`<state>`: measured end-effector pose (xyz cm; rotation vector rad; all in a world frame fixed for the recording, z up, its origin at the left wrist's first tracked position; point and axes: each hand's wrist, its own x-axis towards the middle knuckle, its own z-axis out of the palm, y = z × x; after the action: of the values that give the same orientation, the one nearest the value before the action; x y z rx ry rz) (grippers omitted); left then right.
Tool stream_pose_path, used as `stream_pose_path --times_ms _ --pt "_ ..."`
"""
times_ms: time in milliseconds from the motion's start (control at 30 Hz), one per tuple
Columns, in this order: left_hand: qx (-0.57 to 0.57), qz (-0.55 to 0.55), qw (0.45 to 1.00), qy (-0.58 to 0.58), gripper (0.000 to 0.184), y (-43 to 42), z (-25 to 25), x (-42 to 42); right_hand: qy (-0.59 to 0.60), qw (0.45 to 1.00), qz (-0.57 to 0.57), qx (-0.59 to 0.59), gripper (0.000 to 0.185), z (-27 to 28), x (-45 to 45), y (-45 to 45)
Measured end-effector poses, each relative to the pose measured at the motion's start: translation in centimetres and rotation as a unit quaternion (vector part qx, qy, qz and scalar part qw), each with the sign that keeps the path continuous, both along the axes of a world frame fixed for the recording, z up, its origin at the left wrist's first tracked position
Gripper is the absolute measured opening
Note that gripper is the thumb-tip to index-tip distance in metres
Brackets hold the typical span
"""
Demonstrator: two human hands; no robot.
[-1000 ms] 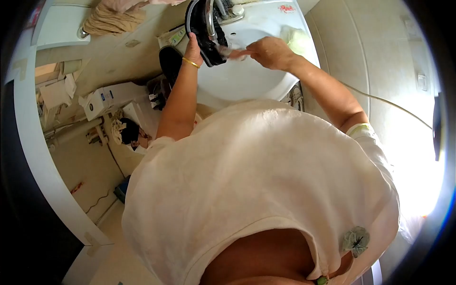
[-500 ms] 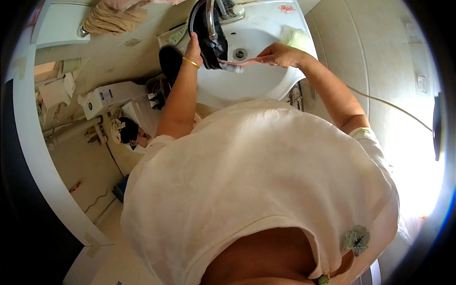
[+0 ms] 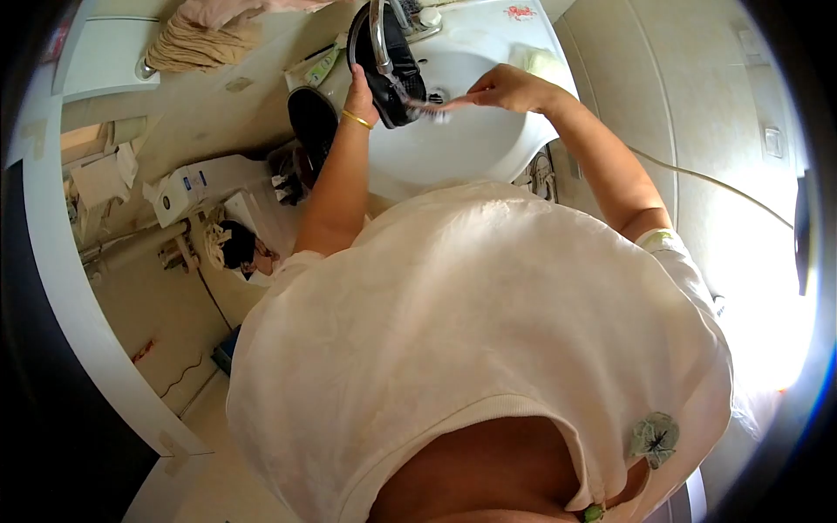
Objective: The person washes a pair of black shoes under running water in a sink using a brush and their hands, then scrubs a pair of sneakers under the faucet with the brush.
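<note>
A black shoe (image 3: 397, 70) is held by my left hand (image 3: 360, 96) under the metal faucet (image 3: 378, 39), over the left side of the white sink (image 3: 462, 157). My left thumb lies along the shoe's outer edge; the other fingers are hidden behind it. My right hand (image 3: 514, 89) pinches the handle of a pinkish brush (image 3: 436, 108), whose bristles are at the shoe's near end with white foam on them. A second black shoe (image 3: 312, 122) stands just left of the sink.
A pale yellow-green cloth (image 3: 542, 65) lies on the sink's right rim. A green and white tube (image 3: 323, 65) is at the left rim. Brown cloth (image 3: 205, 39) hangs at the upper left. A white box (image 3: 187, 187) and a hose (image 3: 697, 179) are farther out.
The black shoe has turned slightly and shows more of its opening. My right hand has moved a little up and left, and the brush shifted along the shoe's near end.
</note>
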<state>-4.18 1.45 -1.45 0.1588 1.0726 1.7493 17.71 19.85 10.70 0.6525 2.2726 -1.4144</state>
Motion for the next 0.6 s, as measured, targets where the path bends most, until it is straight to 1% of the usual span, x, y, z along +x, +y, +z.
stream_pose_path --times_ms 67,100,200,233,267,300,333,367,400,467,500,533,567,600 --pt "-0.027 -0.006 1.0 -0.008 0.088 -0.4 2.7 0.2 -0.063 0.996 0.007 -0.066 0.041 -0.3 0.7 0.8" --pt "-0.006 -0.017 1.0 -0.013 0.09 -0.5 2.3 0.0 -0.095 0.991 0.011 -0.098 0.04 -0.4 0.8 1.0" --pt "-0.009 0.044 0.999 0.02 0.086 -0.1 0.4 0.6 0.059 0.996 -0.037 -0.05 0.037 -1.5 0.8 0.0" --pt "-0.054 0.065 0.996 0.025 0.087 0.1 -0.4 0.1 0.033 0.998 -0.022 -0.055 0.037 -1.0 1.0 0.0" --pt "-0.051 0.05 0.997 -0.001 0.087 0.0 -1.0 -0.1 0.007 0.998 -0.005 -0.061 0.036 -0.2 1.3 0.1" --pt "-0.048 0.036 0.998 -0.028 0.088 -0.1 -0.1 0.0 -0.019 0.998 0.012 -0.067 0.036 0.4 1.3 0.0" --pt "-0.043 0.024 0.997 -0.053 0.088 0.0 1.5 0.0 0.016 0.998 0.0 -0.064 0.035 -0.2 1.5 0.1" --pt "-0.091 0.021 0.992 -0.08 0.089 0.1 5.1 1.6 0.051 0.997 -0.014 -0.062 0.035 -1.4 2.1 0.3" --pt "-0.071 0.024 0.995 -0.066 0.088 0.2 4.3 1.7 0.085 0.994 -0.029 -0.06 0.034 -2.0 2.4 0.4" --pt "-0.031 0.025 0.998 -0.039 0.087 0.2 2.2 1.8 0.087 0.994 -0.056 -0.047 0.032 -1.0 2.5 -0.7" --pt "-0.047 0.042 0.997 -0.053 0.086 0.3 2.8 2.1 0.093 0.993 -0.061 -0.034 0.031 -0.4 2.8 -1.5" --pt "-0.058 0.035 0.996 -0.06 0.086 0.2 2.3 1.9 0.098 0.993 -0.064 -0.024 0.031 0.0 3.2 -2.2" --pt "-0.069 0.029 0.995 -0.067 0.087 -0.3 1.5 1.3 0.104 0.992 -0.064 -0.037 0.03 -0.3 3.8 -2.8" --pt "-0.08 0.024 0.994 -0.072 0.087 -0.6 1.0 0.8 0.123 0.984 -0.099 -0.077 0.03 -1.2 4.1 -3.6"
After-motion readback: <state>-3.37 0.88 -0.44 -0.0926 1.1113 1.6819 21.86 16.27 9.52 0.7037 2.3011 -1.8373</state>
